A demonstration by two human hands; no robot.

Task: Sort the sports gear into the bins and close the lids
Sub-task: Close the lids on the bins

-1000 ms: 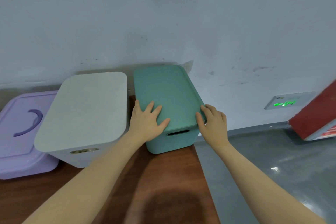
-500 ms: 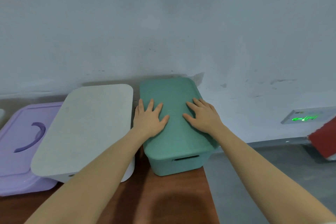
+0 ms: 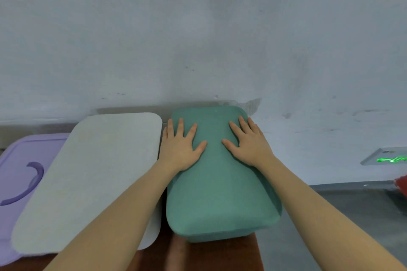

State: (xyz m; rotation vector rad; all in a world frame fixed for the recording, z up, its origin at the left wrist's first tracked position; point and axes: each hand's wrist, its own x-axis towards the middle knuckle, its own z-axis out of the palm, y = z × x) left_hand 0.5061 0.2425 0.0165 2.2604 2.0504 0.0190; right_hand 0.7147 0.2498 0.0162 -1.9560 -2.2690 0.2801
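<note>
Both hands flat, fingers spread, holding nothing: left hand [image 3: 179, 146] and right hand [image 3: 248, 144] press down on green lid [image 3: 220, 182] to shut green bin (last in row). White lid [image 3: 99, 171], purple lid [image 3: 19, 165] look shut.

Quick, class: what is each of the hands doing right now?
Left hand: open, palm flat on the green lid, holding nothing.
Right hand: open, palm flat on the same lid, holding nothing.
</note>
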